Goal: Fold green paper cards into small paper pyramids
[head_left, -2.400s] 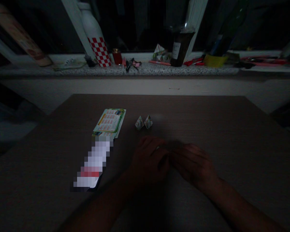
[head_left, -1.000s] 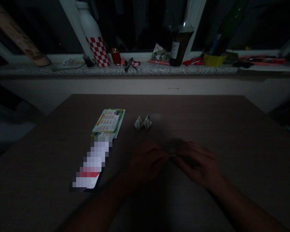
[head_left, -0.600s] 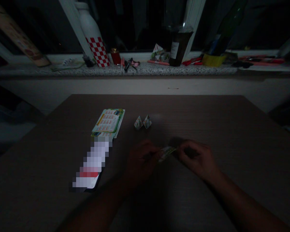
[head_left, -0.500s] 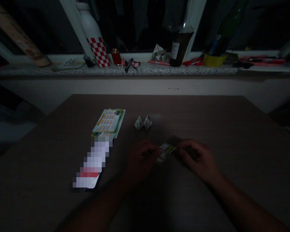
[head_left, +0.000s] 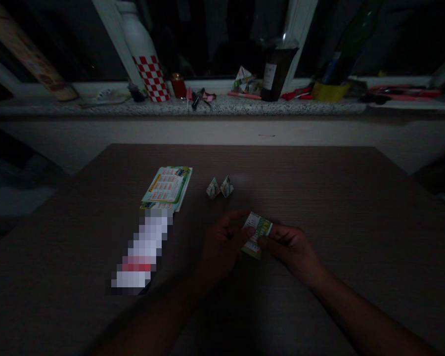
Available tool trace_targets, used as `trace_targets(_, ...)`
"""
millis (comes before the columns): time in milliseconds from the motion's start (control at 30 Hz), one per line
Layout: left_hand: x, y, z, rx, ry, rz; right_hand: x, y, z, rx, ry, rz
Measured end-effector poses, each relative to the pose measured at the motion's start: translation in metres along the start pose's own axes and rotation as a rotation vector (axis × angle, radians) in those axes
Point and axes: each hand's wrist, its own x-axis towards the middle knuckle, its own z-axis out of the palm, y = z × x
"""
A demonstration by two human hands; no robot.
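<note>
A small folded piece of printed paper (head_left: 258, 226), white and green, is held up above the table between both hands. My left hand (head_left: 226, 242) pinches its left side, thumb on top. My right hand (head_left: 291, 247) grips its right edge between thumb and fingers. Beyond the hands, two small folded paper shapes (head_left: 220, 188) with pointed tops stand side by side on the table. To their left lies a stack of printed calendar sheets (head_left: 166, 185), green and white with red print. The fingers under the held paper are partly hidden, and the light is dim.
A phone-like flat thing (head_left: 144, 252), its face blurred out, lies before the stack on the brown table (head_left: 337, 198). On the granite sill (head_left: 215, 110) stand a red-checked white bottle (head_left: 152, 74), a dark plastic cup (head_left: 276, 74), a green bottle (head_left: 350, 44) and a larger paper fold (head_left: 244, 79).
My right hand has moved left and now grips the paper, from which it was apart. The paper has turned and shows more of its face. The other things have stayed put.
</note>
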Motion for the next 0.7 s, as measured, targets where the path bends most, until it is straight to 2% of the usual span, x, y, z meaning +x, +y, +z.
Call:
trace_targets(133,0.0,-0.001,-0.002,0.016,-0.016,-0.013,0.001,0.003,-0.001,0.049,0.031,0.007)
trace_targets(300,0.002,-0.006,-0.003,0.057,-0.021,0.062,0.001,0.005,-0.003,-0.004,0.075,-0.064)
trace_targets(367,0.002,-0.007,-0.004,0.104,-0.041,0.094,0.0,0.004,-0.003,-0.057,0.108,-0.103)
trace_targets(500,0.004,-0.007,-0.01,0.19,-0.089,0.186,-0.001,-0.001,-0.004,-0.205,0.256,-0.241)
trace_targets(700,0.003,-0.001,-0.014,0.235,-0.019,0.213,-0.002,-0.002,-0.01,-0.466,0.321,-0.385)
